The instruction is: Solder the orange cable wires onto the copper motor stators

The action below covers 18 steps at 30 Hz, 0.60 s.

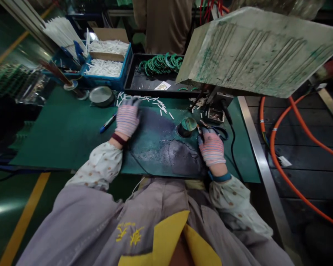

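Currently, clock reference: we take the middle of the green mat (63,129) as centre, with 12 o'clock pointing away from us.
Left hand: our left hand (128,117), in a striped glove, lies at 11 o'clock, palm down. Its grey-tipped fingers reach to the loose white pieces (161,106); we cannot tell whether it grips any.
Right hand: our right hand (213,147), gloved alike, rests at 3 o'clock. Its fingers are narrowly spaced beside the scissors (223,133); their grip is unclear to us.
Loose white pieces: scattered around 12 o'clock, before the black tray.
Scissors: at 3 o'clock, dark loop handles just beyond our right hand.
Round container (187,126): at 2 to 3 o'clock, green-stained top.
Square tin (215,115): at 2 o'clock.
Marker (107,123): at 10 o'clock, just beside our left hand.
Round metal dish (101,96): at 10 to 11 o'clock.
Blue bin (105,82): at 11 o'clock, filled with white pieces.
Black tray (144,87): at 12 o'clock, bearing green curved parts (163,63).
Pale hood (258,51): at 1 to 2 o'clock, above the bench.
Orange hoses (273,147): at 3 o'clock, past the metal edge.
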Tool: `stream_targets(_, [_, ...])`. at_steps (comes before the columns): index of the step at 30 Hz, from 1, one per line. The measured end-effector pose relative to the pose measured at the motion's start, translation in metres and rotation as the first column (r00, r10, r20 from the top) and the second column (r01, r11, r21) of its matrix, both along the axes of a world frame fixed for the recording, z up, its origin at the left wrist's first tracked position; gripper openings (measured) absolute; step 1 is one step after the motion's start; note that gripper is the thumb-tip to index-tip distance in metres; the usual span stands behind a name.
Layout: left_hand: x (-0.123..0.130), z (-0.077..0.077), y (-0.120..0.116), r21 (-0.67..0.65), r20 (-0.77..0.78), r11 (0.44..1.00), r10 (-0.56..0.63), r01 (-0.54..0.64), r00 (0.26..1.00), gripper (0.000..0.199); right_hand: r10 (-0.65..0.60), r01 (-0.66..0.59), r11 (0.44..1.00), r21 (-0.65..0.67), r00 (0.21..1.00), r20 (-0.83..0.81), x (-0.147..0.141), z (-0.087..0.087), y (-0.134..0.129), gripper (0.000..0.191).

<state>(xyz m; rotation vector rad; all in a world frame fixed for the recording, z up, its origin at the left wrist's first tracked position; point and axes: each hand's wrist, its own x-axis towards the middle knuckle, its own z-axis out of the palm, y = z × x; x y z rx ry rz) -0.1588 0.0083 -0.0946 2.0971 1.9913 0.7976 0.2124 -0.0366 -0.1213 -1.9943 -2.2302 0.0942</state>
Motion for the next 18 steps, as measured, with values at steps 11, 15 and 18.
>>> stream_targets(11, [0.066,-0.023,0.077,-0.164,-0.268,0.981,-0.144,0.102,0.952,0.039,0.03,-0.033,0.997,0.066,0.998,0.047,-0.004,-0.007,0.033,0.044])
stream_targets(15, [0.034,-0.017,0.07,-0.084,-0.309,0.977,0.16,-0.194,0.938,0.041,0.002,-0.005,0.996,0.091,1.0,0.029,0.002,-0.017,0.037,0.042])
stream_targets(18, [0.032,-0.016,0.068,-0.118,-0.302,0.993,-0.012,-0.025,0.953,0.038,0.001,-0.004,0.995,0.103,1.0,0.029,0.006,-0.022,0.041,0.041])
